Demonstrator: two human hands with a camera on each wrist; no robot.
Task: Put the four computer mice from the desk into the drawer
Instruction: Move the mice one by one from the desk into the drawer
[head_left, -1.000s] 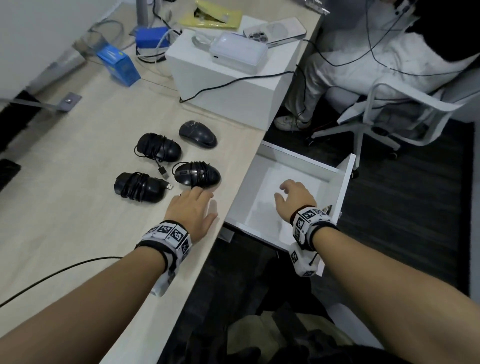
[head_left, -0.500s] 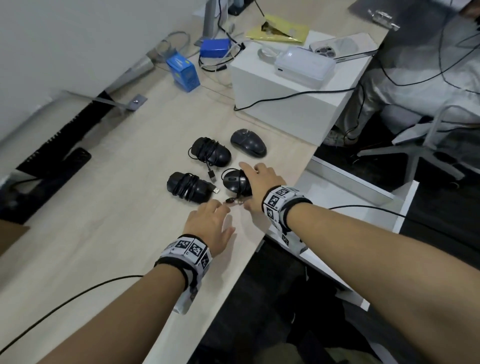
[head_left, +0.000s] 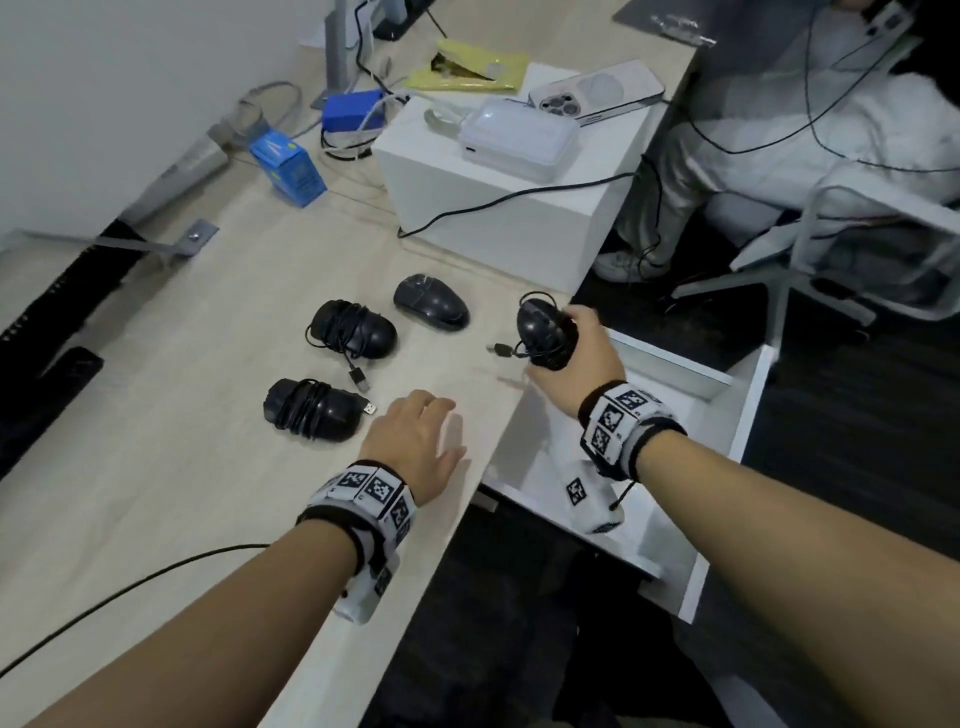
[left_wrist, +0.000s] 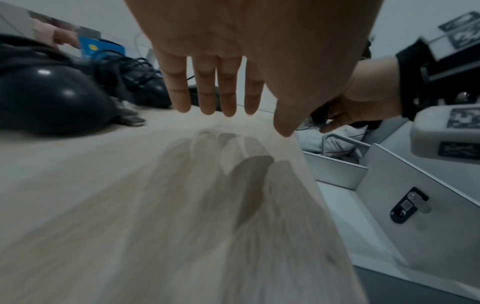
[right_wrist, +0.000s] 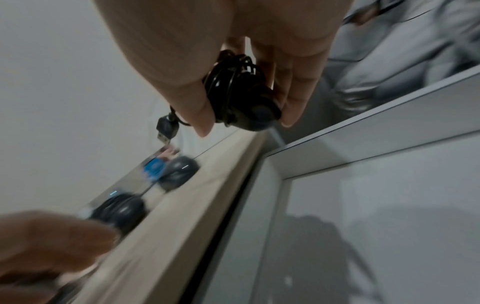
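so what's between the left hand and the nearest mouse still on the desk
Only bare desk, plus that mouse's USB plug poking toward the left hand. The head view shows the gap; hand and mouse are apart.

Probably office: desk (head_left: 171, 483), swivel chair (head_left: 852, 244)

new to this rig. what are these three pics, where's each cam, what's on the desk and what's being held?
No robot here: a person works with bare hands, wearing a camera on the head and one on each wrist band. The wide picture is the head view, looking down at both arms. The other two look along each hand.

The left hand is flat and open just above the desk, holding nothing. The right hand grips a black mouse with its cable wrapped around it, lifted near the desk edge beside the open white drawer.

Three more black mice lie on the desk: two cable-wrapped, one without a visible cable. Behind stands a white box.
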